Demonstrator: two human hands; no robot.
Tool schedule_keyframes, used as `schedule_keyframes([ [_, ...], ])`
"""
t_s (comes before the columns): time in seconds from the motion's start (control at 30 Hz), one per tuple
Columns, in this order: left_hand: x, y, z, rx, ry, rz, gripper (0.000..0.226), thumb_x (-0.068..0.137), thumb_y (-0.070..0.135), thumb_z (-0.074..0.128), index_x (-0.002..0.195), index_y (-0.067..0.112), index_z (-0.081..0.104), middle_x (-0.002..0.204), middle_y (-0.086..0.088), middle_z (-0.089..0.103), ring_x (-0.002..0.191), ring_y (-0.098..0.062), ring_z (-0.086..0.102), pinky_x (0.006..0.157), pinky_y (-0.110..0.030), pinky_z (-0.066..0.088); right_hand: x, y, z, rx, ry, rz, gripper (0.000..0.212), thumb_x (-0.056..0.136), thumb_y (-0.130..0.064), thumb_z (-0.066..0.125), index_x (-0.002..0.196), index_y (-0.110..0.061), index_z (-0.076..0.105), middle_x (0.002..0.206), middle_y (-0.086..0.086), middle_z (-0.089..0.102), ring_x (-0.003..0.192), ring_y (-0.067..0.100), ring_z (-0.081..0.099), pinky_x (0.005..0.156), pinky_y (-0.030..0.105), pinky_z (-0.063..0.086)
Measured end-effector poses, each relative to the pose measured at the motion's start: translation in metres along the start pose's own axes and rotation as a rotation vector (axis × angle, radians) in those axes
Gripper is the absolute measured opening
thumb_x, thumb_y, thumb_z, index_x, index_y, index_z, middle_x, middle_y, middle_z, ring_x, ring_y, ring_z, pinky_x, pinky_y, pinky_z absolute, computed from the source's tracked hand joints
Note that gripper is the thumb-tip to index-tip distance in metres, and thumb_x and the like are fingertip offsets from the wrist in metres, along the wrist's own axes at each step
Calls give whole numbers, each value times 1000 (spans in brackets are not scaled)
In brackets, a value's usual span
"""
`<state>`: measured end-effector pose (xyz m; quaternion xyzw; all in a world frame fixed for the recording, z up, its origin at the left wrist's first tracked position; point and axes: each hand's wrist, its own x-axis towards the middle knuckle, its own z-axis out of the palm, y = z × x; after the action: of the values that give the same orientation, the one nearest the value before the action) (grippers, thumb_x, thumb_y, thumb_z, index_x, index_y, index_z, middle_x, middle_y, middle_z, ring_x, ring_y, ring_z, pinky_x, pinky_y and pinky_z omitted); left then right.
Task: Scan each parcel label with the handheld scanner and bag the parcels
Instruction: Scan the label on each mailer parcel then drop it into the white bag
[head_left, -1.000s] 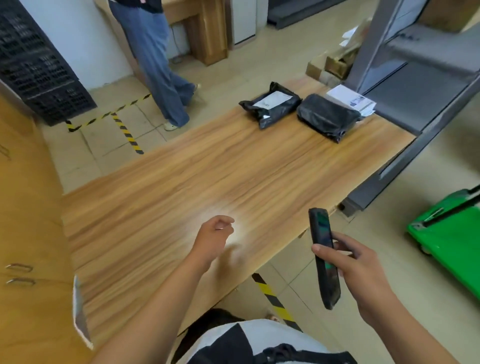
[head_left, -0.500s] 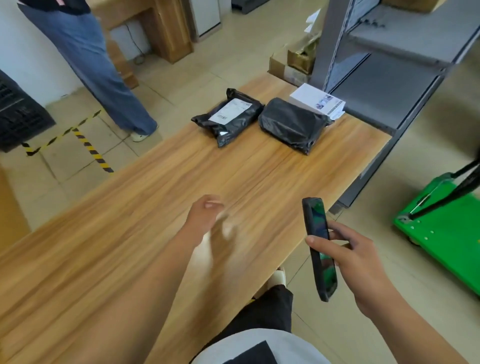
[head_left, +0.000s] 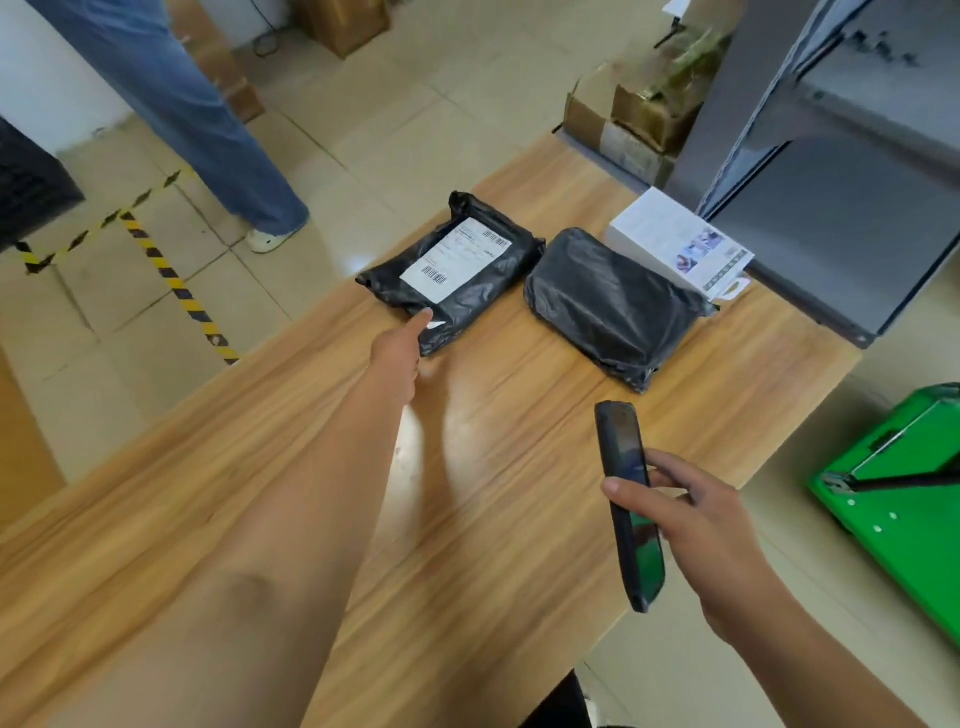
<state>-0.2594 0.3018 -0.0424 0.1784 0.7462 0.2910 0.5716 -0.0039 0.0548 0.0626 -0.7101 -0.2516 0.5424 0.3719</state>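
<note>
A black parcel with a white barcode label (head_left: 457, 270) lies on the far part of the wooden table (head_left: 260, 467). My left hand (head_left: 397, 345) is stretched out to its near corner; the thumb lies on the plastic and the fingers are hidden. To the right of it lies a second black parcel (head_left: 608, 301) with no label showing. Behind that one sits a white box (head_left: 675, 244). My right hand (head_left: 696, 525) grips the dark handheld scanner (head_left: 628, 504) above the table's right edge, its top end towards the parcels.
Grey metal shelving (head_left: 831, 182) stands against the table's far right end. A green cart (head_left: 904, 499) is on the floor to the right. Cardboard boxes (head_left: 634, 114) sit on the floor behind the table. A person in jeans (head_left: 208, 119) stands near yellow-black floor tape (head_left: 171, 280).
My left hand has moved from the middle of the table out to the labelled parcel and now touches it. The view has moved closer to the parcels. The scanner stays in my right hand.
</note>
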Motion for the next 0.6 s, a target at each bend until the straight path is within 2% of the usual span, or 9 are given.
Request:
schedule_keyframes([
  [0.1, 11, 12, 11, -107, 38, 16, 24, 78, 37, 82, 87, 22, 66, 87, 5, 69, 73, -14, 61, 66, -27, 49, 11, -8, -4, -7, -3, 5, 97, 36, -67, 84, 125, -31, 70, 115, -3, 65, 98, 11, 66, 74, 30, 47],
  [0.17, 13, 16, 15, -111, 27, 52, 18, 87, 29, 74, 80, 24, 58, 84, 4, 61, 72, -12, 59, 72, -29, 51, 15, -12, -9, -24, -19, 6, 91, 35, -66, 84, 119, -34, 73, 111, -6, 64, 87, 3, 66, 72, 29, 47],
  [0.23, 14, 12, 16, -109, 64, 34, 17, 91, 23, 70, 80, 22, 57, 77, 4, 55, 64, -10, 52, 65, -27, 48, 20, -14, -16, -58, -39, 9, 88, 35, -66, 83, 116, -35, 74, 110, -5, 64, 88, 5, 66, 71, 29, 47],
  [0.33, -5, -8, 11, -175, 126, -8, 10, 89, 17, 73, 88, 15, 64, 81, -1, 64, 65, -13, 57, 61, -25, 48, 31, -17, -29, -70, -81, 8, 82, 37, -65, 85, 113, -34, 76, 112, 3, 65, 98, 19, 66, 74, 34, 47],
  [0.4, -28, -35, 5, -179, 155, -9, 11, 89, 18, 72, 94, 13, 64, 84, -4, 64, 67, -17, 56, 57, -26, 45, 39, -20, -36, -97, -132, -3, 88, 40, -62, 91, 119, -29, 74, 112, 6, 66, 99, 21, 66, 74, 34, 47],
  [0.47, -62, -69, -1, -188, 200, -20, 10, 88, 20, 72, 91, 14, 64, 79, -2, 63, 63, -16, 54, 54, -26, 39, 48, -24, -40, -122, -201, -1, 89, 42, -58, 89, 122, -24, 72, 110, 8, 67, 98, 23, 68, 75, 37, 51],
  [0.53, -101, -104, -1, -307, 198, -43, 7, 89, 16, 71, 88, 16, 64, 73, 0, 65, 55, -13, 58, 51, -24, 41, 57, -31, -45, -133, -286, 1, 83, 45, -54, 86, 119, -21, 74, 102, 7, 68, 90, 22, 70, 72, 38, 53],
  [0.6, -137, -134, 5, -416, 209, -57, 5, 91, 11, 68, 89, 15, 66, 76, -1, 73, 53, -12, 66, 49, -22, 48, 68, -34, -49, -173, -380, 4, 68, 53, -48, 88, 115, -21, 75, 102, 10, 68, 88, 23, 70, 70, 38, 54],
])
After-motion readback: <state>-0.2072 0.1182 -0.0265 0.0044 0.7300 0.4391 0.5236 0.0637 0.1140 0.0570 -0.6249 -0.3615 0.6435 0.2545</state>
